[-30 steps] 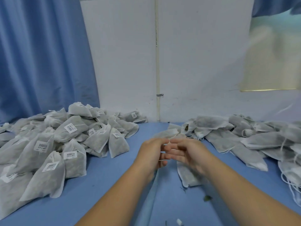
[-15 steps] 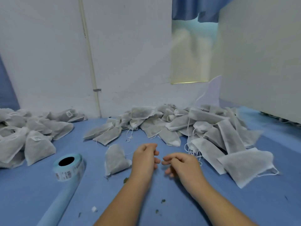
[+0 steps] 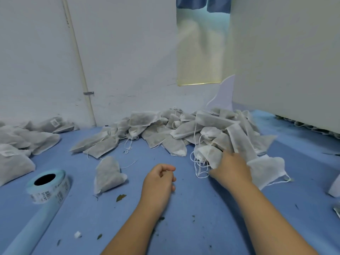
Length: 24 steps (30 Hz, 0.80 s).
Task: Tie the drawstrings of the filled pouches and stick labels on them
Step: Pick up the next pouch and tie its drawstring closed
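A heap of grey filled pouches (image 3: 176,131) with loose white drawstrings lies at the back middle of the blue table (image 3: 193,218). My right hand (image 3: 230,167) reaches into the heap's near edge, with thumb and fingers closed around one untied pouch (image 3: 208,156) whose strings dangle below. To its left, my left hand (image 3: 159,179) rests on the table, fingers loosely curled and holding nothing. One single pouch (image 3: 107,174) lies alone left of that hand. A roll of barcode labels (image 3: 47,188) stands further left, its blue backing strip (image 3: 31,230) trailing toward the near edge.
Labelled pouches (image 3: 12,155) are piled at the far left. A white wall with a thin pipe (image 3: 81,70) closes the back, and a white panel (image 3: 285,61) stands on the right. Leaf crumbs (image 3: 120,197) dot the table near my arms.
The view has swung right, away from the labelled pile. My hands have parted: the right one went forward into the untied heap and took a pouch, the left one stayed and holds nothing.
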Motion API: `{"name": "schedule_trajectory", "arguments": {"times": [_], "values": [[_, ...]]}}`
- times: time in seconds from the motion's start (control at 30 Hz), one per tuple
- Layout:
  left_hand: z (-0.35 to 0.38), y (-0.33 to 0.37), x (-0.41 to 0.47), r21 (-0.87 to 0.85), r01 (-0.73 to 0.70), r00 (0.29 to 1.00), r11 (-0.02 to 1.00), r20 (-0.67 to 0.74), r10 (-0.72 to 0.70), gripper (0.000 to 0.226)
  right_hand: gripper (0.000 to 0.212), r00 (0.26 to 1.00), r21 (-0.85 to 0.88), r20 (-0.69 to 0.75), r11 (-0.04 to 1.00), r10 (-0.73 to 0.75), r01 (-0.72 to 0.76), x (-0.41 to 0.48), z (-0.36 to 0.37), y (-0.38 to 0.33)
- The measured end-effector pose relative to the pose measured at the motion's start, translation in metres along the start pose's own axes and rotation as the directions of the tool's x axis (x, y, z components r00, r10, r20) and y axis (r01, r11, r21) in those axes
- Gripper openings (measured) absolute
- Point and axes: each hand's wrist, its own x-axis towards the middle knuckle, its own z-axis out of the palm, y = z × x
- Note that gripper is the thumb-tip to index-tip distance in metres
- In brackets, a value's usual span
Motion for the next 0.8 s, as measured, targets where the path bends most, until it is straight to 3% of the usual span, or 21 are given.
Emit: {"name": "schedule_trajectory", "arguments": {"times": [0.07,0.17,0.27,0.33,0.4,0.5,0.57,0.63,0.7,0.8], "values": [[0.000,-0.001,-0.002,0.001,0.000,1.000,1.000,0.008,0.000,0.025,0.045,1.000,-0.094,0.003,0.995,-0.015,0.015,0.000,0.005,0.000],[-0.002,-0.001,-0.003,-0.011,-0.002,1.000,1.000,-0.001,0.002,0.025,0.021,0.995,-0.091,-0.058,0.993,-0.082,0.077,0.001,0.005,-0.002],[-0.005,0.000,-0.004,-0.060,0.001,1.000,0.998,-0.023,-0.002,0.026,0.015,0.983,0.044,-0.082,0.985,-0.163,0.167,-0.004,0.001,-0.005],[-0.008,0.000,-0.003,-0.108,-0.002,0.998,0.994,-0.056,-0.004,0.026,0.010,0.971,0.233,-0.087,0.943,-0.223,0.238,-0.012,-0.003,-0.012],[-0.011,0.001,-0.001,-0.140,-0.018,0.995,0.990,-0.102,0.004,0.024,0.008,0.965,0.489,-0.061,0.835,-0.255,0.252,-0.022,-0.007,-0.022],[-0.019,0.003,0.001,-0.178,-0.069,0.987,0.982,-0.156,0.041,0.019,0.018,0.918,0.799,0.082,0.576,-0.388,0.172,-0.038,-0.015,-0.036],[-0.025,0.006,0.004,-0.228,-0.095,0.982,0.969,-0.183,0.053,0.016,0.024,0.836,0.922,0.156,0.381,-0.526,0.068,-0.046,-0.019,-0.041],[-0.032,0.009,0.005,-0.294,-0.110,0.982,0.949,-0.177,0.059,0.012,0.029,0.790,0.962,0.172,0.272,-0.588,-0.007,-0.050,-0.022,-0.044],[-0.038,0.013,0.006,-0.345,-0.106,0.991,0.933,-0.115,0.070,0.009,0.030,0.795,0.965,0.183,0.258,-0.579,-0.035,-0.052,-0.021,-0.046],[-0.042,0.014,0.006,-0.357,-0.091,0.993,0.930,0.040,0.112,0.031,0.024,0.823,0.934,0.214,0.357,-0.527,-0.014,-0.054,-0.016,-0.047]]}}
